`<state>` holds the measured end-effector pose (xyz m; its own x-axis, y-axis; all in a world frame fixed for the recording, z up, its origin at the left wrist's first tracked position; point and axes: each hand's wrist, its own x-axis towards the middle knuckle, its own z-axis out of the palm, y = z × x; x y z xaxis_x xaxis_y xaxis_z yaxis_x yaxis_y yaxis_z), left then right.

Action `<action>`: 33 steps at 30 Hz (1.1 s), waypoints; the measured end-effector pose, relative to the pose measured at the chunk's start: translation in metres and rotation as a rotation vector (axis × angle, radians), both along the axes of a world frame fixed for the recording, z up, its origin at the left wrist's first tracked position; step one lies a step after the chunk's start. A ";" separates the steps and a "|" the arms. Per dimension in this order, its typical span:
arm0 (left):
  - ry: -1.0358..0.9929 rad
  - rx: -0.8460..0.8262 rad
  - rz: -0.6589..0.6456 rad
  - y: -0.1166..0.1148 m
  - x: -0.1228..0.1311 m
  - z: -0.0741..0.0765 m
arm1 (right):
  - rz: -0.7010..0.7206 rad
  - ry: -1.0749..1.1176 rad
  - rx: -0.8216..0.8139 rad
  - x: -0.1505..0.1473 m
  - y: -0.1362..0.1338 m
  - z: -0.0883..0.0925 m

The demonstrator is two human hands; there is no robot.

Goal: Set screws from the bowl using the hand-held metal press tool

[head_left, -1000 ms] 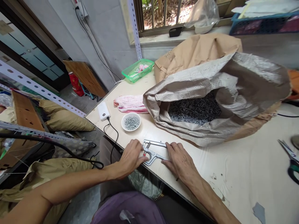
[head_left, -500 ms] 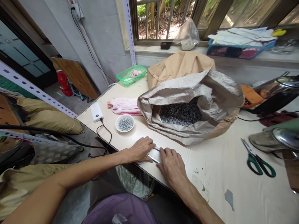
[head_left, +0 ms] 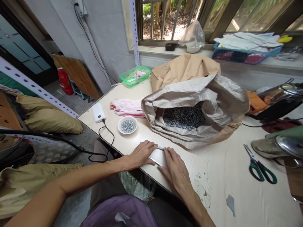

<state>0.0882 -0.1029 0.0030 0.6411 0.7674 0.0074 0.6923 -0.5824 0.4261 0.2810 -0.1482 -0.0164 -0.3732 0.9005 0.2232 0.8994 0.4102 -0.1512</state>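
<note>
My left hand (head_left: 141,154) and my right hand (head_left: 174,166) rest near the table's front edge, a short gap apart. Between them run two thin metal strips (head_left: 155,161), roughly parallel, with a pale surface showing in the middle; I cannot tell whether they form one frame. The left fingers and thumb close on the strips' left ends, and the right ones on the right ends. Just beyond my left hand stands a white bowl (head_left: 121,129) of small metal pins or screws. Behind my hands a large woven sack (head_left: 165,98) lies with its mouth open, showing many dark metal pieces.
Green-handled scissors (head_left: 259,166) and a metal jug (head_left: 265,147) are at the right. A white power bank (head_left: 98,112) with a black cable lies at the left edge. A pink-and-white cloth (head_left: 127,108) and green basket (head_left: 134,76) sit farther back. A grey scrap (head_left: 230,204) lies front right.
The view has shifted slightly. My right hand has turned a little, and its fingers lie closer together at the strips' right ends. The left hand keeps nearly the same grip.
</note>
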 end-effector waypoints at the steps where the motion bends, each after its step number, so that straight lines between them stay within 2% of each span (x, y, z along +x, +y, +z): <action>1: -0.065 0.019 0.046 -0.002 -0.006 0.002 | 0.012 0.031 0.024 0.003 0.000 -0.001; 4: -0.187 0.019 0.295 -0.010 -0.031 0.010 | 0.008 0.116 0.098 0.007 -0.005 0.001; 6: -0.149 -0.052 0.475 -0.015 -0.045 0.014 | -0.008 0.176 0.125 0.006 -0.012 0.002; 8: -0.057 -0.165 0.574 -0.018 -0.052 0.015 | -0.021 0.228 0.123 0.002 -0.020 0.002; 10: 0.031 -0.268 0.611 -0.020 -0.051 0.014 | -0.028 0.243 0.105 -0.005 -0.026 0.001; 18: 0.261 -0.420 0.607 -0.006 -0.025 0.019 | 0.005 0.091 0.066 -0.019 -0.022 -0.004; 21: 0.188 -0.588 0.610 0.004 -0.032 0.017 | 0.004 0.090 0.081 -0.019 -0.018 -0.004; 23: 0.087 -0.638 0.616 0.007 -0.040 0.013 | -0.007 0.102 0.088 -0.018 -0.016 -0.005; 25: 0.021 -0.539 0.605 0.005 -0.050 0.008 | -0.016 0.117 0.089 -0.017 -0.015 -0.006; 29: -0.016 -0.223 0.494 -0.008 -0.062 0.002 | -0.007 0.137 0.090 -0.015 -0.015 -0.007; 33: -0.022 -0.162 0.405 -0.015 -0.060 -0.002 | -0.009 0.121 0.092 -0.016 -0.015 -0.006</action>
<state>0.0285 -0.1183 0.0011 0.2887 0.9493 -0.1240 0.8410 -0.1896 0.5067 0.2651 -0.1629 -0.0223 -0.3300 0.8777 0.3476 0.8807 0.4188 -0.2215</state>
